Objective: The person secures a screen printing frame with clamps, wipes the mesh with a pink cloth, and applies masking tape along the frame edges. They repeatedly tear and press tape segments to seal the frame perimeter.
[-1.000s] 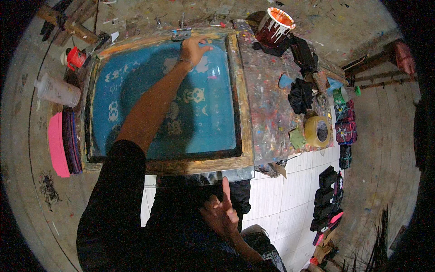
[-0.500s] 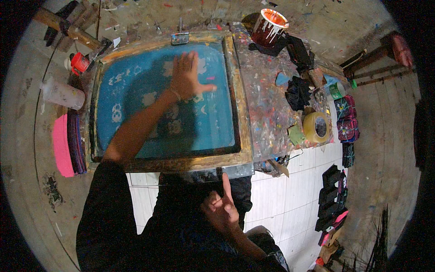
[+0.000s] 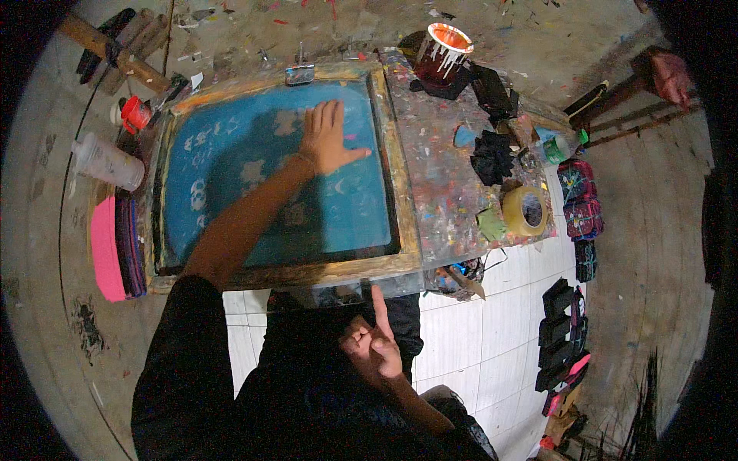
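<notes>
Two hands: the left hand (image 3: 326, 148), spread, empty, has drawn back from the clip (image 3: 300, 74) beyond its fingers (image 3: 327, 125), bringing work onto the screen (image 3: 352, 219) beneath; the right hand (image 3: 374, 347) points, grip unclear.

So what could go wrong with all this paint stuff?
Maybe these:
1. The left hand is spread over the blue screen, so pressing or sliding might smudge it or nudge it out of place.
2. The pot is open, with drips down its side. A bump could spill it.
3. The tape sits near the table's edge and might get knocked off.
</notes>
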Motion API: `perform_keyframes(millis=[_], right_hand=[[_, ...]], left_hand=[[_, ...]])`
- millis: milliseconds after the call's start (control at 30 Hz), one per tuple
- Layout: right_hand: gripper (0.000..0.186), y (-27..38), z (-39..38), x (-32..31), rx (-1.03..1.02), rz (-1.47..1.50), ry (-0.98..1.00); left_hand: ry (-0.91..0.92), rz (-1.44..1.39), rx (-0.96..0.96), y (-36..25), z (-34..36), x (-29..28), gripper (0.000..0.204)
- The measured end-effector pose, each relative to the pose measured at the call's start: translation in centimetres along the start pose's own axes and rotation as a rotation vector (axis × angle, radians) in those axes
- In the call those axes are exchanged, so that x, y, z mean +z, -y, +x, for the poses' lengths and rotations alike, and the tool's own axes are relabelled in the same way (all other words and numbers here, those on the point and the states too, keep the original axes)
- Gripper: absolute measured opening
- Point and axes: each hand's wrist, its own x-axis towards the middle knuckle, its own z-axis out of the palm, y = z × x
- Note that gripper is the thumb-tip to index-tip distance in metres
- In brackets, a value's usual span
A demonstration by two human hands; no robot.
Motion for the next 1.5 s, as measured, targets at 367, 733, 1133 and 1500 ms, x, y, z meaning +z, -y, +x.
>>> perform_keyframes(millis=[367, 733, 1133, 1500], right_hand=[[0.1, 0.4, 0.1, 1.4, 0.01, 0.029, 0.042], [0.087, 1.3, 0.5, 3.1, 0.051, -0.015, 0.145], [0.077, 1.9, -1.1, 2.8, 0.058, -0.195, 0.052], [0.056, 3.5, -0.7, 2.4, 0.026, -0.326, 0.003]], left_hand=[[0.038, 0.008, 0.093, -0.1, -2.7, -1.5, 0.113], [0.264, -0.073, 0.272, -8.0, -10.5, -7.7, 0.109], [0.174, -0.076, 0.15, -7.2, -7.0, -4.4, 0.11], [0.373, -0.463, 0.214, -8.6, -9.4, -7.8, 0.036]])
